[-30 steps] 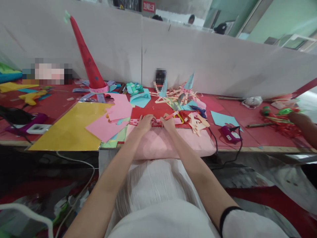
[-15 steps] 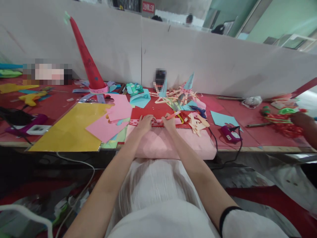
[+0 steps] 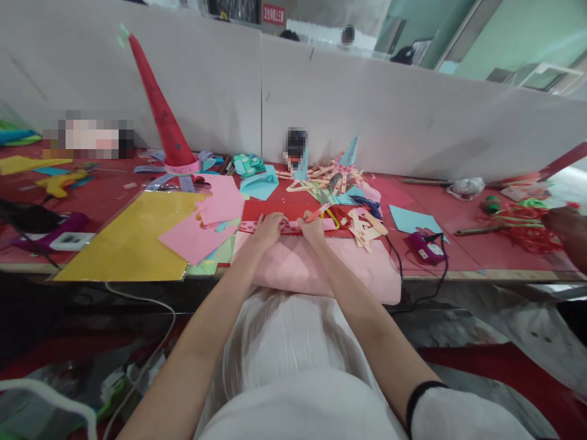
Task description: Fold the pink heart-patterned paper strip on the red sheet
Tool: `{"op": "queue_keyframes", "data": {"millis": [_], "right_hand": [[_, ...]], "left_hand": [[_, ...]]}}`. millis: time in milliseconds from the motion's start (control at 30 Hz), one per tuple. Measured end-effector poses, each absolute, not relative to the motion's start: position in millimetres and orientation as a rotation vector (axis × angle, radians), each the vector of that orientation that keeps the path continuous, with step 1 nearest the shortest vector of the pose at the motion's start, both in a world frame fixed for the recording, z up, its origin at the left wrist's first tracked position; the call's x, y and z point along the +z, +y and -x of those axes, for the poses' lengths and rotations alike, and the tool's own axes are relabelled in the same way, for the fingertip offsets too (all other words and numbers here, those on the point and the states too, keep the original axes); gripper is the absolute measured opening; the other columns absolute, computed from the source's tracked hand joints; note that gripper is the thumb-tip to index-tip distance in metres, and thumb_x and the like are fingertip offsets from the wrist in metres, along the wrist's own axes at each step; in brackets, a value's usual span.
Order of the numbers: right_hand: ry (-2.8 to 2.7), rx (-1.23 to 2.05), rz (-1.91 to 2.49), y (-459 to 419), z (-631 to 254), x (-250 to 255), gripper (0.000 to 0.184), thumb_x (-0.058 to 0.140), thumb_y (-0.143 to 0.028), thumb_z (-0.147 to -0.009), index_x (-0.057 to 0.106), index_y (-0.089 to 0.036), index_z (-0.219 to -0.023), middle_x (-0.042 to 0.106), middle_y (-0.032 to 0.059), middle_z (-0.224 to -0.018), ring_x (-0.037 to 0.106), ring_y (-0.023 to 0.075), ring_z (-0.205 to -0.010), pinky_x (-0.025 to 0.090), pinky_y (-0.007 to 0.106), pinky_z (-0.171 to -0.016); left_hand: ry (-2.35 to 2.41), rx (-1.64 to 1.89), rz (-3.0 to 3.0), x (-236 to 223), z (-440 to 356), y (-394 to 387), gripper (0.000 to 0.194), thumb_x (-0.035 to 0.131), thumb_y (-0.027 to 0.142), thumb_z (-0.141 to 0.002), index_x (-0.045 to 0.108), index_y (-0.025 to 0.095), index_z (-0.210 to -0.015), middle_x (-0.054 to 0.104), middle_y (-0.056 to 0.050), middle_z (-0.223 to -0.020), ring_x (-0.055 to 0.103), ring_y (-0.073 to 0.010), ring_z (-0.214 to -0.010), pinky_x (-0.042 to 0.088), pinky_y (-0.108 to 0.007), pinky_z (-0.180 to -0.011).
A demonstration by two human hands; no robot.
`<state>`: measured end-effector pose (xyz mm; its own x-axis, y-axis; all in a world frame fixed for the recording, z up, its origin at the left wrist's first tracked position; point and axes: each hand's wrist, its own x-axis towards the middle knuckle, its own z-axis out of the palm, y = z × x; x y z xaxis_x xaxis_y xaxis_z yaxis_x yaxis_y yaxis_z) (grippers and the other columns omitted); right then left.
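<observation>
My right hand is closed round a pinkish-red pen, whose upper end slants up to the right. Under it lies a pink paper strip with dark heart-like marks toward its left part. Pressing on that strip is my left hand, its fingers stretched out over the paper. Beneath the strip is a red sheet, in front of which a pale pink sheet reaches over the table edge. Both hands hide part of the strip, and the pen's tip is hard to see.
A tall red cone hat stands back left. Yellow sheet and pink scraps lie left. Yellow-handled scissors, cut paper strips and a purple corded box lie right. Another person's hand touches red strands.
My hands stay nearly in place, the pen in my right hand shifting only slightly. The pale pink sheet's front edge hangs a little lower. The other person's hand at right has shifted slightly.
</observation>
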<state>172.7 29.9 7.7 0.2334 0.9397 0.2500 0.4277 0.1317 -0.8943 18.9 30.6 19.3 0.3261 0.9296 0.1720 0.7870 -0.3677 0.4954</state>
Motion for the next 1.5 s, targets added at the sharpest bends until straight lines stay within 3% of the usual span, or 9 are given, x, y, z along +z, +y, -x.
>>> {"op": "queue_keyframes", "data": {"millis": [400, 600, 800, 967, 1133, 1500], "right_hand": [[-1.356, 0.632, 1.475, 30.9, -172.5, 6.2, 0.025, 0.049, -0.027, -0.063, 0.027, -0.023, -0.054, 0.025, -0.0081, -0.049, 0.036, 0.0091, -0.050, 0.028, 0.021, -0.047], [-1.313, 0.721, 1.471, 29.7, -171.3, 7.7, 0.024, 0.050, -0.027, -0.064, 0.028, -0.024, -0.056, 0.034, -0.0087, -0.043, 0.044, 0.0104, -0.046, 0.029, 0.021, -0.045], [-1.296, 0.685, 1.442, 29.4, -172.0, 8.8, 0.027, 0.050, -0.033, -0.072, 0.029, -0.024, -0.057, 0.035, -0.0094, -0.040, 0.039, 0.0100, -0.042, 0.032, 0.022, -0.048], [-1.339, 0.502, 1.434, 26.2, -172.7, 12.1, 0.030, 0.050, -0.039, -0.077, 0.032, -0.023, -0.058, 0.040, -0.0068, -0.049, 0.041, 0.0105, -0.052, 0.035, 0.023, -0.056], [-1.325, 0.514, 1.381, 21.5, -171.3, 15.3, 0.031, 0.048, -0.051, -0.079, 0.042, -0.023, -0.068, 0.053, -0.0025, -0.063, 0.053, 0.0135, -0.065, 0.041, 0.024, -0.066], [-1.320, 0.514, 1.381, 27.8, -172.8, 8.3, 0.032, 0.043, -0.050, -0.082, 0.056, -0.021, -0.087, 0.065, 0.0055, -0.088, 0.059, 0.0185, -0.085, 0.044, 0.030, -0.078]], "left_hand": [[1.520, 0.652, -2.273, 16.3, -19.0, 32.8, 0.039, 0.036, 0.006, -0.083, 0.063, 0.027, -0.103, 0.056, -0.002, -0.132, 0.046, -0.0176, -0.127, 0.017, -0.047, -0.114], [1.534, 0.628, -2.271, 17.9, -19.4, 32.1, 0.041, 0.036, 0.003, -0.081, 0.062, 0.027, -0.103, 0.055, -0.002, -0.133, 0.045, -0.0171, -0.127, 0.017, -0.047, -0.114], [1.523, 0.636, -2.271, 18.9, -18.8, 30.2, 0.041, 0.034, 0.006, -0.084, 0.062, 0.028, -0.104, 0.056, -0.001, -0.132, 0.045, -0.0170, -0.128, 0.017, -0.047, -0.115], [1.511, 0.622, -2.302, 22.0, -19.5, 29.6, 0.041, 0.033, 0.007, -0.084, 0.062, 0.025, -0.108, 0.058, -0.004, -0.131, 0.047, -0.0174, -0.126, 0.020, -0.042, -0.115], [1.517, 0.600, -2.316, 23.7, -19.9, 29.9, 0.044, 0.034, 0.004, -0.082, 0.061, 0.025, -0.110, 0.059, -0.004, -0.130, 0.047, -0.0173, -0.127, 0.023, -0.039, -0.114], [1.515, 0.605, -2.343, 21.2, -18.7, 30.0, 0.046, 0.037, 0.001, -0.080, 0.059, 0.022, -0.114, 0.058, -0.006, -0.130, 0.048, -0.0184, -0.126, 0.026, -0.037, -0.112]]}}
